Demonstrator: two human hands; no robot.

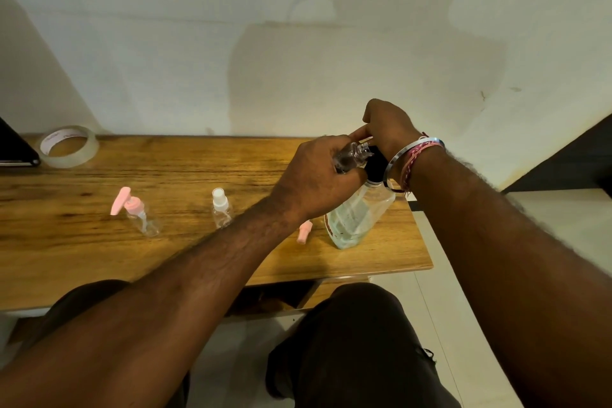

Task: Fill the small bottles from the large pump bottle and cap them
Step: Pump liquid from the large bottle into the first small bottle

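The large clear pump bottle (356,219) stands near the table's right edge, its black pump top under my right hand (389,127), which rests curled over it. My left hand (314,175) grips a small clear uncapped bottle (352,156), tilted with its neck against the pump. On the table to the left stand a small bottle with a pink pump cap (135,212) and a small bottle with a white spray cap (221,209). A loose pink cap (304,232) lies beside the large bottle, partly hidden by my left forearm.
A roll of clear tape (68,146) lies at the back left of the wooden table (99,258), next to a dark object at the left edge (13,149). The wall rises right behind the table. My knees are below the front edge.
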